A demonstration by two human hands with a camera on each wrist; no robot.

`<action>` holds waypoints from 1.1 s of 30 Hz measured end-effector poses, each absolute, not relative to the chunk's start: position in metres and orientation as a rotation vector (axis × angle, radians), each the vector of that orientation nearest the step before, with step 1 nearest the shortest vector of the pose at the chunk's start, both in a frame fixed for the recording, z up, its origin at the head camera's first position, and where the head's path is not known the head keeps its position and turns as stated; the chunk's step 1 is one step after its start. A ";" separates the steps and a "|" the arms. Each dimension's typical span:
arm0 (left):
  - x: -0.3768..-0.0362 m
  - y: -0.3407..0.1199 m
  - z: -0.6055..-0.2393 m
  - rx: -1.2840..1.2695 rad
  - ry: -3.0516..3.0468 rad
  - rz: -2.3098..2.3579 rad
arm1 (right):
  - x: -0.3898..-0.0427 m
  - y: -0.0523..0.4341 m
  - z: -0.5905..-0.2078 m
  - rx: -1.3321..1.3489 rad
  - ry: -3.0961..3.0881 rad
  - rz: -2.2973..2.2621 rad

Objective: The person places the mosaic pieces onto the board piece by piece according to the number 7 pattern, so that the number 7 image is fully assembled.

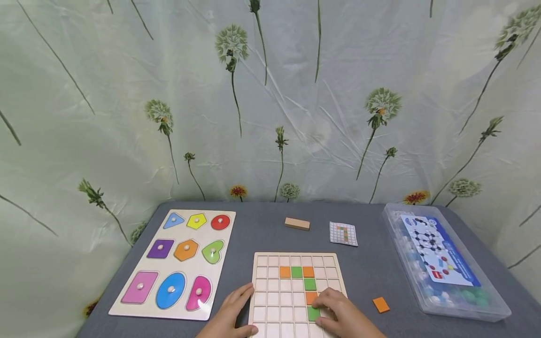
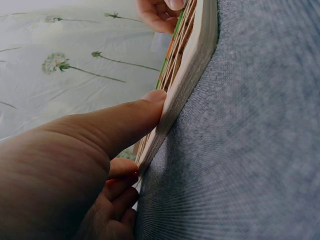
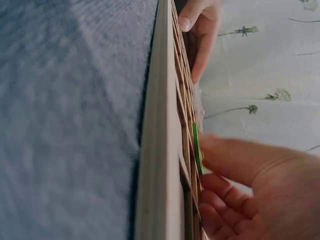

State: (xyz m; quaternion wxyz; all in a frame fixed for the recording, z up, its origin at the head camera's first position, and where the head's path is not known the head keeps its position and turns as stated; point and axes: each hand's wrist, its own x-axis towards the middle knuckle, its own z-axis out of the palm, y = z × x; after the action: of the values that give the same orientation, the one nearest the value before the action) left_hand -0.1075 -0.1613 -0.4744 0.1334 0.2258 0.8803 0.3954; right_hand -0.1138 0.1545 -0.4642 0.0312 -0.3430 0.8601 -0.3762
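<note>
A wooden grid board [image 1: 267, 298] lies on the table, with orange and green square tiles in several of its cells. Along its left edge rests my left hand [image 1: 230, 312], thumb and fingertips against the side; the left wrist view shows the thumb [image 2: 135, 117] straight on the rim. Over the lower right cells, my right hand [image 1: 344, 314] pinches a green tile [image 1: 313, 314] at its edges, just below an orange tile [image 1: 311, 297]. From the side, that green tile [image 3: 197, 148] shows at the thumb tip, low over the grid.
Right of the board lies a loose orange tile [image 1: 381, 304]. Behind it are a small pattern card [image 1: 343, 234] and a wooden block [image 1: 297, 224]. A knobbed shape puzzle [image 1: 158, 263] lies left; a clear plastic box [image 1: 448, 263] stands right. A flowered curtain [image 1: 270, 94] hangs behind the table.
</note>
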 end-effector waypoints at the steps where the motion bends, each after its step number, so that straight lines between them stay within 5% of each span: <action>1: -0.107 -0.162 -0.474 0.659 2.559 1.145 | -0.114 0.155 -0.462 -1.026 2.641 -1.157; 15: -0.106 -0.162 -0.474 0.671 2.579 1.145 | -0.102 0.201 -0.433 -0.662 3.039 -1.076; 33: -0.106 -0.162 -0.475 0.687 2.579 1.150 | -0.105 0.253 -0.458 -0.154 2.921 -0.813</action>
State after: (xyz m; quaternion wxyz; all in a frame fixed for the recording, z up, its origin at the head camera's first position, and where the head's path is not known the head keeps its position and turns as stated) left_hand -0.1064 -0.1619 -0.4747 0.1176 0.2349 0.8812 0.3929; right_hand -0.1050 0.2526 -0.4576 0.0527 -0.0505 0.9608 -0.2675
